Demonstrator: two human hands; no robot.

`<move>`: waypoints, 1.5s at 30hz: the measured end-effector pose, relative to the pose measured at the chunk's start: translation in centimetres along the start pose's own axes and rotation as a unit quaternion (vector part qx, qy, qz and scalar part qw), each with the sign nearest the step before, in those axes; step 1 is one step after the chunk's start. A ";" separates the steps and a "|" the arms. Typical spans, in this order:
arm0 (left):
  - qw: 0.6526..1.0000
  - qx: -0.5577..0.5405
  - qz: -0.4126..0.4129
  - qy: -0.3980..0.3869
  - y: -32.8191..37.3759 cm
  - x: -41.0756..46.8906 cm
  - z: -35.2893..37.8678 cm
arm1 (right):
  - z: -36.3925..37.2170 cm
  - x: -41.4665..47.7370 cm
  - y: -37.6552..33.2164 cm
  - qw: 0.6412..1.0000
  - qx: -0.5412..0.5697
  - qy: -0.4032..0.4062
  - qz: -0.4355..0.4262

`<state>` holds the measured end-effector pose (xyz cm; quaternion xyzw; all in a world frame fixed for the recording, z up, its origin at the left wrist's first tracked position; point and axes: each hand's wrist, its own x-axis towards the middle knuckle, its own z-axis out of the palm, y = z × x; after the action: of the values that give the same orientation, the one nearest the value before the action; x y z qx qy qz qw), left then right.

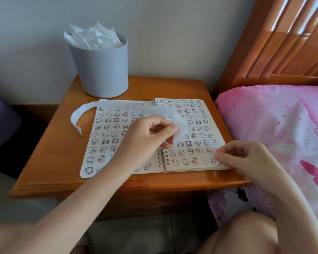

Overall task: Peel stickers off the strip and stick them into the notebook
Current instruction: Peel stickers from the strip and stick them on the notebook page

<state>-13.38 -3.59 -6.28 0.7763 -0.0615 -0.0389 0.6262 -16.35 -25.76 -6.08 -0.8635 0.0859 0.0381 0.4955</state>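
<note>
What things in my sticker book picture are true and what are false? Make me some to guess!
1. The notebook lies open on the wooden nightstand. True.
2. The grey bin is empty. False: crumpled white paper fills it.
3. The left hand holds the white strip. True.
4. The right hand rests on the bin. False: it pinches a sticker at the right page's bottom corner.
</note>
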 end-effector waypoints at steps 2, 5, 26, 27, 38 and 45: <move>1.000 -0.002 0.001 0.000 0.0 0.0 0.0 | 0.0 0.1 0.0 1.000 -0.006 0.003 -0.002; 1.000 -0.002 0.003 -0.002 0.0 0.0 0.0 | 0.0 0.1 0.1 1.000 -0.014 0.003 -0.004; 1.000 0.004 0.004 -0.002 0.0 0.0 0.0 | 0.3 0.3 0.7 0.996 -0.070 0.005 -0.049; 1.000 0.004 0.004 -0.002 0.0 0.0 -0.1 | 0.2 0.3 0.8 0.996 -0.066 0.004 -0.051; 1.000 0.006 0.004 0.001 0.0 0.1 0.0 | 0.1 0.6 1.1 0.998 -0.049 -0.012 -0.040; 1.000 0.003 0.000 0.001 0.1 0.0 0.0 | -0.1 0.9 1.7 0.998 -0.047 -0.013 -0.047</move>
<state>-13.41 -3.57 -6.17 0.7780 -0.0613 -0.0381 0.6242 -15.83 -26.81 -7.64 -0.8882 0.0375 0.0298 0.4569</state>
